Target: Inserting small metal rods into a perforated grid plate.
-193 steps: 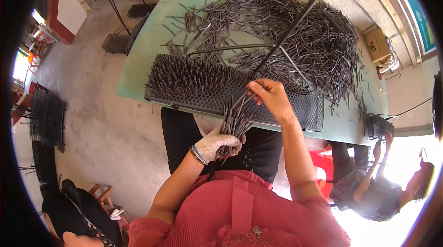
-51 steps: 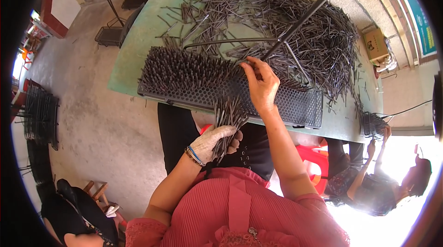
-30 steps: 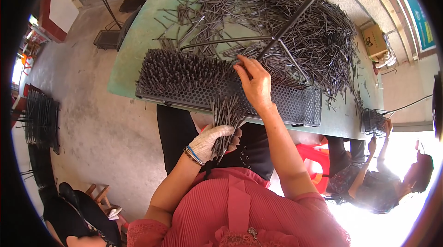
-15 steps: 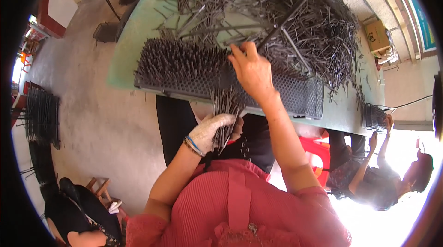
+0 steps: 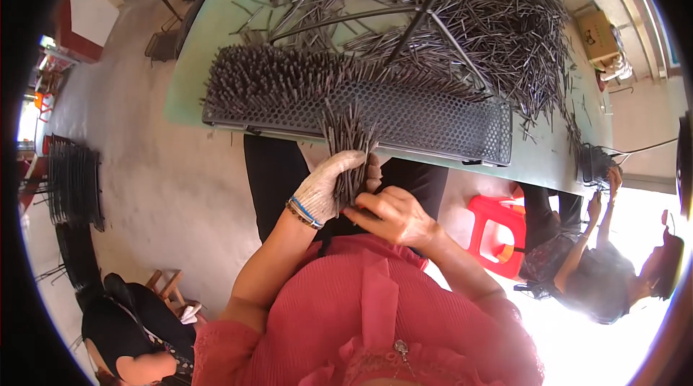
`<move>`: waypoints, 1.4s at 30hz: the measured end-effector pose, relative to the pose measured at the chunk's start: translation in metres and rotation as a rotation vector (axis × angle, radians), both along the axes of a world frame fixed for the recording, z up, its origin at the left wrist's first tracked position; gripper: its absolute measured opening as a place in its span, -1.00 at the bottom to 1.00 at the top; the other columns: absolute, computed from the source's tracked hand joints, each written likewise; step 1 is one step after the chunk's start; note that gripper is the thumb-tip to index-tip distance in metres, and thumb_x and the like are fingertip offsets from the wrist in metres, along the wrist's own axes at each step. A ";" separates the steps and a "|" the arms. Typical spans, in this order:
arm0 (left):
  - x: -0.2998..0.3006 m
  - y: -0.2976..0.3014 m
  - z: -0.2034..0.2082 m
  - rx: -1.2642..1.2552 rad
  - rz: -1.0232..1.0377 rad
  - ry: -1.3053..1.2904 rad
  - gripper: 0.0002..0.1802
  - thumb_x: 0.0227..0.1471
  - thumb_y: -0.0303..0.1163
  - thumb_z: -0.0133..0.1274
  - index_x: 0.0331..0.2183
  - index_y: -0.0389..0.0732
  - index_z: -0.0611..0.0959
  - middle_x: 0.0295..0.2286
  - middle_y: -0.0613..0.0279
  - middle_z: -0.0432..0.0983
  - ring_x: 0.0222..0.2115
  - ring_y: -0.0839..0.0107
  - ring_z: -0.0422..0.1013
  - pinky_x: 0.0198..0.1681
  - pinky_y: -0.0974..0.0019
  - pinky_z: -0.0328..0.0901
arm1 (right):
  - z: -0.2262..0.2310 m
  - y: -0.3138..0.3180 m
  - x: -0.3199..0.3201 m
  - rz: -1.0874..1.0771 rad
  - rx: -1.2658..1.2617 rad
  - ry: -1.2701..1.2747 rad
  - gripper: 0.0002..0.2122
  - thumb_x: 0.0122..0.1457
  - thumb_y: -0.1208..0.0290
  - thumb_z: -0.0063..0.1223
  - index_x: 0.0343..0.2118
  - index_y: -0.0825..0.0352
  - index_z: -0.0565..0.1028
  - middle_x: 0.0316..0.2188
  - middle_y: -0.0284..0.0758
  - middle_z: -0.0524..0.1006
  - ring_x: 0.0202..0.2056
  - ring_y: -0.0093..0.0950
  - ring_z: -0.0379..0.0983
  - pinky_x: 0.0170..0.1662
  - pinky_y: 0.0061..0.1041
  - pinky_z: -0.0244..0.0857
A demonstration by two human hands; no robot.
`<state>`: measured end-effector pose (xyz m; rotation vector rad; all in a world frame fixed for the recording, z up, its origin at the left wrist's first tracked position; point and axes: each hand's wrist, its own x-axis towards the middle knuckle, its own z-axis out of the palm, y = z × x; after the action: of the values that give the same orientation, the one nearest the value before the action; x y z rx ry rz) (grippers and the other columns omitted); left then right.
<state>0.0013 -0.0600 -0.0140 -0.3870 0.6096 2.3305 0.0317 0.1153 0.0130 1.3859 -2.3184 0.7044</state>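
Observation:
My left hand, in a white knit glove, is closed around a bundle of thin dark sticks standing roughly upright above my lap. The bare fingers of my right hand pinch at the bundle's lower end; the fingertips are partly hidden among the sticks. Just beyond the bundle lies a long black perforated rack along the table's near edge. Dark sticks stand densely upright in its left part and along its far side. Bare holes show in its front and right part.
A large heap of loose dark sticks covers much of the green table. Thin metal bars rise over the rack. Beside the table are a red stool and a person working at right; another person sits lower left.
My right hand has come back from the rack's far side to the lower end of the bundle. My left hand still holds the bundle. The view has shifted slightly.

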 end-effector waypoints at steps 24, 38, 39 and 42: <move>0.002 0.008 0.004 -0.056 0.012 -0.087 -0.65 0.11 -0.43 -0.02 -0.04 -0.28 0.50 -0.33 0.22 0.54 -0.38 0.41 0.53 -0.31 0.33 0.50 | 0.011 -0.008 -0.131 -0.629 -0.972 -0.581 -0.85 0.19 0.47 0.13 -0.25 0.46 0.54 -0.47 -0.41 0.56 -0.50 -0.71 0.41 -0.38 -0.69 0.34; 0.000 0.004 0.015 -0.222 -0.010 -0.027 -0.73 0.05 -0.46 0.06 -0.18 -0.37 0.55 -0.35 0.09 0.57 -0.37 0.32 0.54 -0.27 0.27 0.50 | -0.003 -0.017 -0.147 -0.606 -0.638 -0.392 -0.86 0.13 0.51 0.17 -0.26 0.43 0.55 -0.43 -0.30 0.59 -0.48 -0.61 0.50 -0.37 -0.63 0.38; 0.000 0.004 0.015 -0.281 -0.001 -0.002 -0.74 0.04 -0.47 0.06 -0.19 -0.37 0.55 -0.35 0.09 0.57 -0.38 0.33 0.54 -0.29 0.28 0.50 | 0.000 -0.020 -0.146 -0.585 -0.588 -0.327 -0.86 0.12 0.52 0.18 -0.26 0.42 0.55 -0.43 -0.28 0.59 -0.48 -0.59 0.51 -0.37 -0.61 0.38; 0.000 -0.002 0.009 -0.299 -0.063 0.085 -0.74 0.04 -0.47 0.07 -0.19 -0.36 0.53 -0.36 0.08 0.57 -0.42 0.34 0.53 -0.32 0.29 0.49 | 0.001 -0.025 -0.147 -0.572 -0.578 -0.358 -0.86 0.09 0.52 0.20 -0.28 0.40 0.55 -0.43 -0.25 0.59 -0.48 -0.53 0.52 -0.37 -0.57 0.38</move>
<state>0.0013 -0.0619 -0.0050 -0.3984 1.0033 2.2076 -0.1151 0.0902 0.0139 0.3408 -2.3070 1.3531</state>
